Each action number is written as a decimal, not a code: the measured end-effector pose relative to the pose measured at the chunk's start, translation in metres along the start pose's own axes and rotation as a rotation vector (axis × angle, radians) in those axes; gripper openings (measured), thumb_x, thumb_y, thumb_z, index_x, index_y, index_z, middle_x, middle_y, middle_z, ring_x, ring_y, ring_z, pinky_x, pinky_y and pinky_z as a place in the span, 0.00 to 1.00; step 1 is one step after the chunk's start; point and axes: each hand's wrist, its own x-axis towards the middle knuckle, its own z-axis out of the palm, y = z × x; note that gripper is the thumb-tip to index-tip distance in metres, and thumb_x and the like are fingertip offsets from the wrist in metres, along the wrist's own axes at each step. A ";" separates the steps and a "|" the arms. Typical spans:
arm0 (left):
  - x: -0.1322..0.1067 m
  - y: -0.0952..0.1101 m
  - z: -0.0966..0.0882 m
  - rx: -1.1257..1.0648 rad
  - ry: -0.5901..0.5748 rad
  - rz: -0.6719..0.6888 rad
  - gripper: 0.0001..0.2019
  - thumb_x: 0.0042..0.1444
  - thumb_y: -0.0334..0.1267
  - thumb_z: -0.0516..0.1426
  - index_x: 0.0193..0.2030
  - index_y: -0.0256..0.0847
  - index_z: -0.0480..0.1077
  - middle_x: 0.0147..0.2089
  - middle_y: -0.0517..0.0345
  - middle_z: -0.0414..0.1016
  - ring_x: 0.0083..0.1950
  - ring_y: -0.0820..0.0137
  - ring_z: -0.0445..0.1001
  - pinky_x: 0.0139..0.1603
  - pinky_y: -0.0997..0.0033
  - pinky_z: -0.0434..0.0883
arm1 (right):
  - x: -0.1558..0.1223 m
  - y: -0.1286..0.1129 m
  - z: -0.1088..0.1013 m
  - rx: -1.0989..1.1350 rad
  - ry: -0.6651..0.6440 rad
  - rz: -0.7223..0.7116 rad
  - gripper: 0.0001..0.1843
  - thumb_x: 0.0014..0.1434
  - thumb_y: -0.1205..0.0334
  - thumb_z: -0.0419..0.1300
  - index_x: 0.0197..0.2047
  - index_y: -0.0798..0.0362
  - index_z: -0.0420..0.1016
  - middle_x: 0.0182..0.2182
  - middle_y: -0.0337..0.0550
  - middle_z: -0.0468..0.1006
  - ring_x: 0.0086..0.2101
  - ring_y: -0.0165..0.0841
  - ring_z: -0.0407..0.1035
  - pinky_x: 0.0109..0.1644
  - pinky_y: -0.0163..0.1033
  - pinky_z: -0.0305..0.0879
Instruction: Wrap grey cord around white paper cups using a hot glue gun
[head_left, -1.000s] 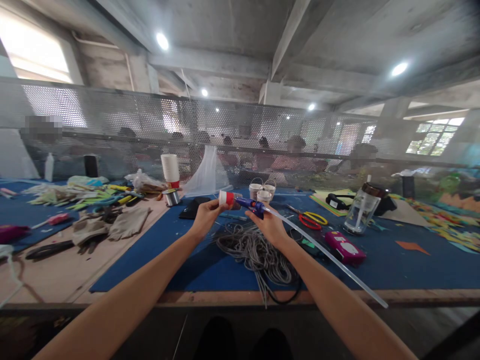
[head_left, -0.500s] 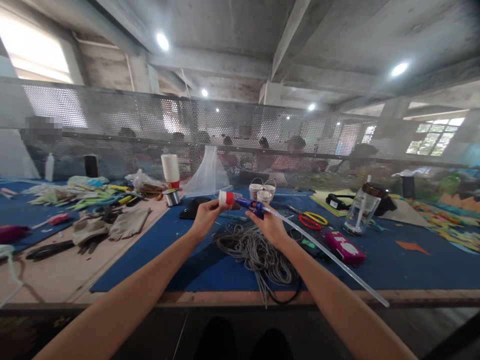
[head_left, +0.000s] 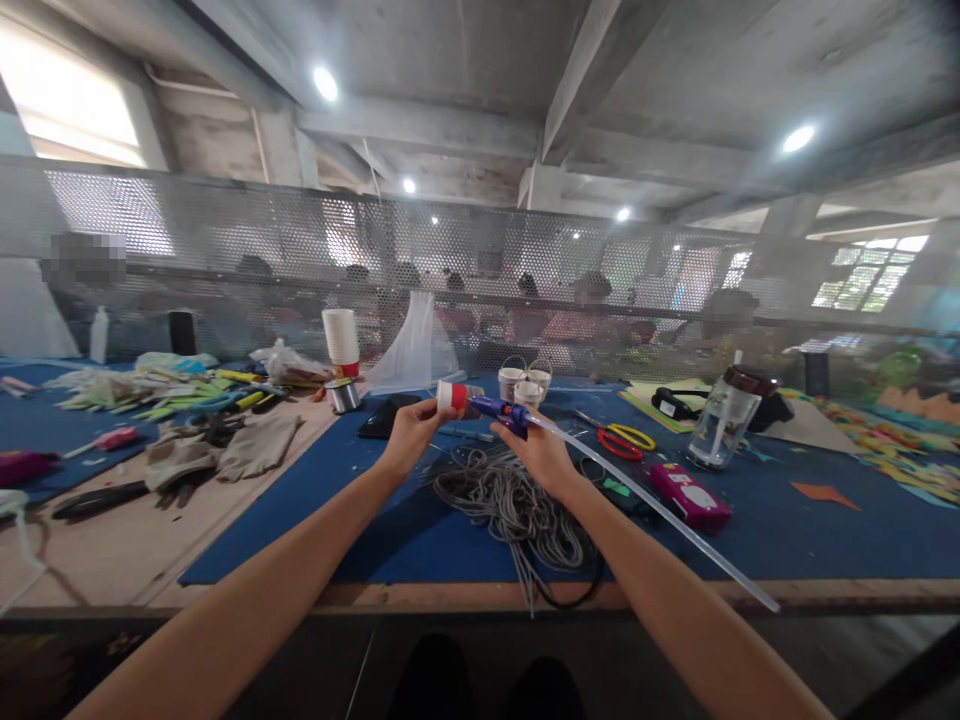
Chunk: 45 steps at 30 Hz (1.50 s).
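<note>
My left hand (head_left: 411, 432) is closed around a small red and white cup (head_left: 454, 397) held up over the blue mat. My right hand (head_left: 541, 452) grips a blue glue gun (head_left: 501, 409) whose nozzle points at the cup. A long clear glue stick (head_left: 660, 515) runs from the gun's rear toward the lower right. Under both hands lies a coil of grey cord (head_left: 514, 508).
On the blue mat (head_left: 787, 530) lie red and yellow scissors (head_left: 619, 437), a pink box (head_left: 690, 496), a clear jar (head_left: 724, 418) and small white cups (head_left: 525, 383). Gloves (head_left: 225, 450), tools and a stack of cups (head_left: 340, 338) sit left. People sit behind a mesh screen (head_left: 480, 270).
</note>
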 end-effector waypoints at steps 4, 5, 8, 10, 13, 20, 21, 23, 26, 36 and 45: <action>0.000 0.001 0.000 0.006 -0.009 0.009 0.19 0.47 0.50 0.65 0.39 0.36 0.81 0.36 0.53 0.81 0.42 0.59 0.76 0.49 0.64 0.67 | 0.000 -0.001 -0.001 0.006 -0.006 -0.004 0.21 0.62 0.44 0.57 0.51 0.50 0.72 0.44 0.46 0.79 0.44 0.42 0.73 0.48 0.42 0.67; 0.000 0.001 0.000 0.007 -0.008 0.009 0.19 0.47 0.50 0.64 0.39 0.36 0.81 0.36 0.53 0.82 0.42 0.60 0.76 0.49 0.64 0.67 | -0.001 -0.002 -0.001 0.007 -0.006 -0.008 0.21 0.62 0.44 0.57 0.51 0.50 0.72 0.44 0.46 0.79 0.44 0.42 0.73 0.48 0.42 0.67; -0.001 0.003 0.001 0.012 0.004 -0.002 0.19 0.47 0.49 0.64 0.40 0.36 0.81 0.36 0.52 0.82 0.42 0.59 0.76 0.48 0.63 0.68 | -0.001 -0.002 -0.002 0.007 -0.007 -0.011 0.21 0.62 0.45 0.57 0.51 0.50 0.72 0.44 0.47 0.79 0.45 0.42 0.73 0.48 0.42 0.67; -0.001 0.004 0.001 0.016 0.009 -0.003 0.19 0.47 0.49 0.64 0.40 0.36 0.81 0.36 0.52 0.82 0.42 0.59 0.76 0.48 0.63 0.68 | -0.001 -0.002 -0.002 0.004 -0.010 -0.008 0.21 0.62 0.45 0.58 0.51 0.50 0.72 0.44 0.46 0.79 0.45 0.42 0.73 0.49 0.42 0.67; 0.000 0.003 0.001 0.014 0.006 0.007 0.18 0.48 0.48 0.64 0.39 0.36 0.81 0.36 0.53 0.82 0.41 0.60 0.76 0.49 0.64 0.68 | -0.001 -0.002 -0.002 0.000 -0.013 -0.007 0.21 0.62 0.45 0.58 0.51 0.50 0.73 0.44 0.46 0.79 0.45 0.42 0.73 0.49 0.41 0.67; 0.000 0.002 0.000 0.015 0.024 -0.006 0.18 0.48 0.48 0.64 0.40 0.36 0.81 0.37 0.53 0.82 0.41 0.60 0.76 0.48 0.64 0.68 | -0.002 -0.006 -0.005 -0.014 -0.022 -0.022 0.20 0.62 0.46 0.58 0.51 0.49 0.73 0.43 0.46 0.80 0.45 0.41 0.73 0.48 0.41 0.66; 0.000 0.001 -0.001 0.013 0.024 -0.004 0.18 0.47 0.48 0.65 0.40 0.36 0.81 0.37 0.53 0.82 0.41 0.60 0.76 0.48 0.64 0.68 | -0.002 -0.006 -0.005 -0.019 -0.021 -0.022 0.20 0.62 0.46 0.58 0.51 0.49 0.74 0.43 0.45 0.80 0.45 0.41 0.73 0.48 0.41 0.66; 0.001 0.001 -0.001 0.005 0.021 -0.001 0.19 0.47 0.48 0.65 0.40 0.36 0.81 0.36 0.53 0.82 0.41 0.60 0.76 0.47 0.65 0.68 | -0.002 -0.005 -0.004 -0.026 -0.021 -0.023 0.20 0.62 0.46 0.58 0.51 0.49 0.74 0.43 0.45 0.80 0.45 0.41 0.73 0.48 0.41 0.66; 0.001 -0.001 -0.001 0.003 0.012 -0.008 0.19 0.47 0.49 0.65 0.40 0.36 0.81 0.37 0.53 0.82 0.41 0.61 0.76 0.47 0.65 0.68 | -0.002 -0.003 -0.003 -0.026 -0.022 -0.033 0.20 0.62 0.46 0.57 0.51 0.49 0.73 0.44 0.45 0.80 0.45 0.41 0.73 0.48 0.41 0.66; 0.002 0.000 -0.002 0.003 0.008 0.007 0.17 0.49 0.47 0.64 0.40 0.36 0.81 0.37 0.53 0.82 0.42 0.61 0.76 0.49 0.65 0.67 | -0.002 -0.007 -0.004 -0.044 -0.034 -0.054 0.19 0.63 0.46 0.57 0.49 0.50 0.75 0.43 0.46 0.80 0.45 0.41 0.74 0.47 0.41 0.67; 0.001 0.001 -0.003 0.026 0.024 0.007 0.18 0.49 0.48 0.64 0.38 0.35 0.81 0.37 0.52 0.82 0.41 0.61 0.76 0.49 0.64 0.67 | -0.003 -0.008 -0.006 -0.051 -0.059 -0.065 0.19 0.64 0.46 0.56 0.48 0.51 0.74 0.44 0.46 0.79 0.45 0.40 0.73 0.49 0.40 0.66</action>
